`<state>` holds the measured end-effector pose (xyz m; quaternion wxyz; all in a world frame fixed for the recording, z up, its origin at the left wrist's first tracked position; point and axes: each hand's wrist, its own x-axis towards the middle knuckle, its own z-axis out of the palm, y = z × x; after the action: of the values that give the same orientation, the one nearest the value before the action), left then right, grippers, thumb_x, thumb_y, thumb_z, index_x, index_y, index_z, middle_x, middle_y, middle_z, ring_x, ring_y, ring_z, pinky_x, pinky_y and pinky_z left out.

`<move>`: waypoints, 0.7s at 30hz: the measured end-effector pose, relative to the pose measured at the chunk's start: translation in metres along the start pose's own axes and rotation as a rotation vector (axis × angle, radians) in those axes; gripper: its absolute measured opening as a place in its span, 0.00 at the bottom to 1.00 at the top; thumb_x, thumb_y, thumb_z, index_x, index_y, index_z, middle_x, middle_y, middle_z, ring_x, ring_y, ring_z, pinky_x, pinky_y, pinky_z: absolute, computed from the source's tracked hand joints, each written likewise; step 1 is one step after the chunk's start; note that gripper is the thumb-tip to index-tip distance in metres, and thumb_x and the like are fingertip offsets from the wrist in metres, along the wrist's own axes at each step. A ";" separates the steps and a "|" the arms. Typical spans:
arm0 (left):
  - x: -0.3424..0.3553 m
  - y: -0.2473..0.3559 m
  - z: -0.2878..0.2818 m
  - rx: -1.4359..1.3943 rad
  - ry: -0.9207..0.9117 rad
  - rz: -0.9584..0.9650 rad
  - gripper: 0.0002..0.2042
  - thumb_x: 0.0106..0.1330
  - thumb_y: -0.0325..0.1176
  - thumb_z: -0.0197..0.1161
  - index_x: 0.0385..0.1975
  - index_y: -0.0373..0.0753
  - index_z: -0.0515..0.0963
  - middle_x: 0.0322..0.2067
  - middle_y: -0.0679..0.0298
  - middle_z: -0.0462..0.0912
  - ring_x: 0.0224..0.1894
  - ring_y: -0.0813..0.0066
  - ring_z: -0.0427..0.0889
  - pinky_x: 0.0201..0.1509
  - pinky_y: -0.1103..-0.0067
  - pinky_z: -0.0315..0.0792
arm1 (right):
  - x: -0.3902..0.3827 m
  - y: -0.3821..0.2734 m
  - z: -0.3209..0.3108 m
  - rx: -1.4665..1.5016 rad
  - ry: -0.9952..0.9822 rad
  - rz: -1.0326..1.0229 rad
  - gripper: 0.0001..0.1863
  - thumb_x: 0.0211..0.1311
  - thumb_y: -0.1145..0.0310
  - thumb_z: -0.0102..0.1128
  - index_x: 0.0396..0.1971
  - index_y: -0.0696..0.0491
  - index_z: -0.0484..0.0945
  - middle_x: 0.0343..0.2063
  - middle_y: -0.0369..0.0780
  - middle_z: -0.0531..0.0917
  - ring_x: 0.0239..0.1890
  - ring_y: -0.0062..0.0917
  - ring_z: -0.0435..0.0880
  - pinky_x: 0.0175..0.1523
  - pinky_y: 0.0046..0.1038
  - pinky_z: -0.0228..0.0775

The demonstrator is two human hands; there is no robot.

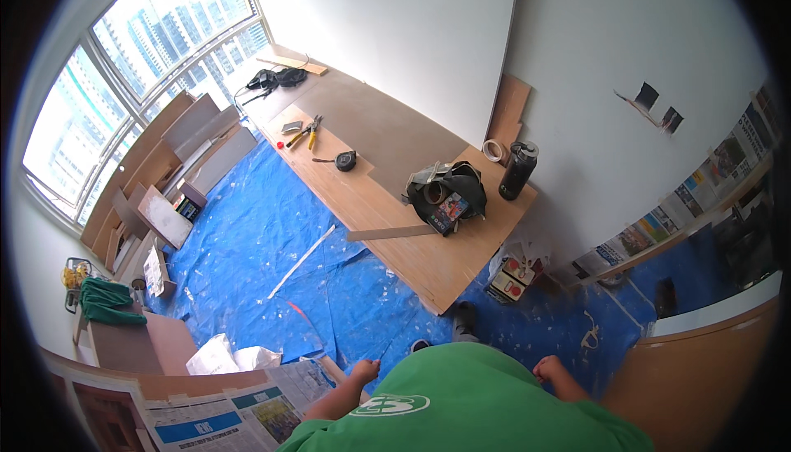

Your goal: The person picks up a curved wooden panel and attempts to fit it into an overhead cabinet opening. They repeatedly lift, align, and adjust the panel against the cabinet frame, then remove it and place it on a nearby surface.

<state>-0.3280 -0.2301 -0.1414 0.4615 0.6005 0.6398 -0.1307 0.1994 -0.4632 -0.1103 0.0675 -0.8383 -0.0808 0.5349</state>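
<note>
My left hand (366,370) hangs by my side near a newspaper-covered panel (272,419), its fingers curled with nothing showing in them. On the other side, my right hand (545,367) is also curled closed, and no object shows in it. Neither hand touches the long wooden worktop (445,275) in front of me. On its near part lie a black tool pouch (474,184), a phone (447,213) and a flat strip (391,233). Farther along are a tape measure (345,160) and yellow-handled pliers (312,132).
A black bottle (518,172) and a tape roll (493,150) stand by the wall. Blue sheeting (247,238) covers the floor. Boards (185,151) lean below the windows at left. A plastic bag with boxes (515,277) sits beside the worktop's near end. White bags (231,356) lie left.
</note>
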 end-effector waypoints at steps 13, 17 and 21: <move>0.012 -0.008 -0.031 0.034 0.013 0.057 0.20 0.64 0.47 0.56 0.30 0.32 0.80 0.26 0.53 0.84 0.27 0.64 0.84 0.31 0.71 0.76 | -0.023 0.019 -0.011 -0.187 -0.025 0.023 0.12 0.63 0.68 0.52 0.41 0.53 0.82 0.21 0.45 0.83 0.18 0.31 0.82 0.23 0.34 0.75; 0.040 0.005 -0.025 -0.060 0.061 0.168 0.19 0.64 0.47 0.56 0.28 0.34 0.80 0.23 0.54 0.83 0.24 0.64 0.82 0.30 0.71 0.74 | -0.054 -0.024 -0.042 -0.199 0.239 -0.302 0.09 0.58 0.69 0.55 0.34 0.49 0.85 0.20 0.44 0.83 0.20 0.34 0.82 0.32 0.36 0.76; 0.108 0.003 0.001 0.344 0.046 0.233 0.20 0.63 0.49 0.53 0.32 0.37 0.82 0.30 0.51 0.84 0.32 0.50 0.83 0.39 0.65 0.75 | -0.005 0.030 -0.041 -0.162 0.451 -0.428 0.09 0.54 0.68 0.57 0.33 0.50 0.84 0.22 0.43 0.84 0.22 0.36 0.83 0.34 0.35 0.76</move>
<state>-0.3089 -0.1600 -0.2212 0.3497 0.7431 0.5446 -0.1699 0.2361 -0.4943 -0.0947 0.1277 -0.9024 -0.2805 0.3009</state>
